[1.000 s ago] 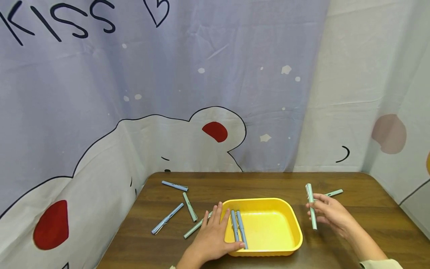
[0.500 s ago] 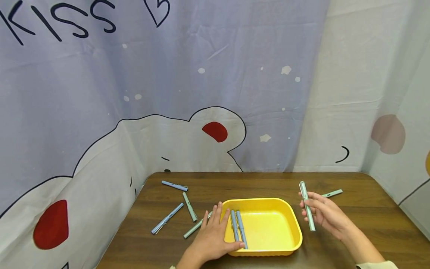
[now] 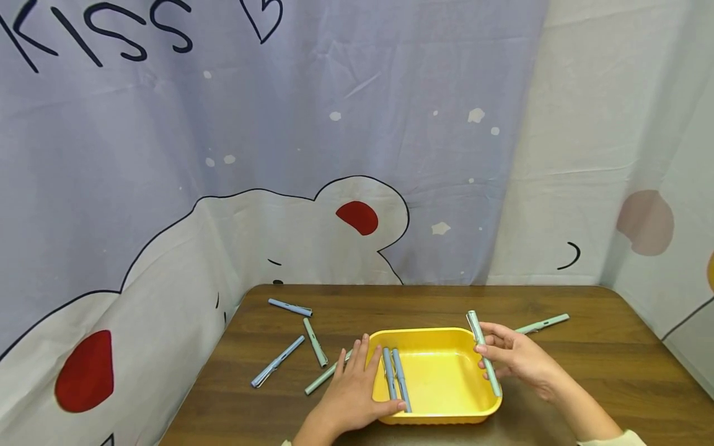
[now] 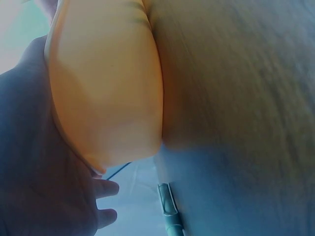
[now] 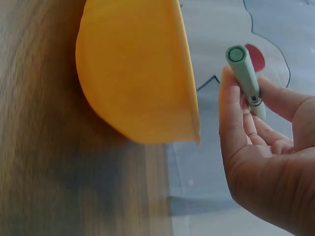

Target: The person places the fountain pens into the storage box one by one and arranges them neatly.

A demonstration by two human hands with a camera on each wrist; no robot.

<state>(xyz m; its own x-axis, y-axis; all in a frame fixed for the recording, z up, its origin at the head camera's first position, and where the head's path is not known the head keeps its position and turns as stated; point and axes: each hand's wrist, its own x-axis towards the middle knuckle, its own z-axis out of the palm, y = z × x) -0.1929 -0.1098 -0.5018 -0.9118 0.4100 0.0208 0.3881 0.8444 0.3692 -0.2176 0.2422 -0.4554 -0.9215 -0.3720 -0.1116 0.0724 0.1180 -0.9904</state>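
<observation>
The right hand (image 3: 519, 359) pinches a pale green pen (image 3: 483, 353) between its thumb and curled fingers, holding it over the right rim of a yellow plastic tray (image 3: 440, 384). The held pen leans, its wire-clip end pointing up and away to the left and its other end toward the near right corner of the tray; in the right wrist view it is apart from the rim. The left hand (image 3: 354, 390) lies over the tray's left side with its fingers straight and spread and its thumb stretched across the near left corner, gripping no pen. Inside the tray, along its left wall, a left-hand blue pen (image 3: 389, 375) and a right-hand blue pen (image 3: 401, 381) lie side by side, their near ends close to the thumb. The tray rests on a dark wood-grain table (image 3: 613, 359). To its left lie a far blue pen (image 3: 290, 308), a short-looking green pen (image 3: 315, 342), a near blue pen (image 3: 277, 362) and a slanting green pen (image 3: 322, 379) partly hidden behind the left hand's fingers. On the right, just beyond the right hand, another green pen (image 3: 546, 324) lies aslant, partly covered. Behind the table hangs a lilac and white printed curtain (image 3: 418, 155) with cartoon outlines and red patches.
</observation>
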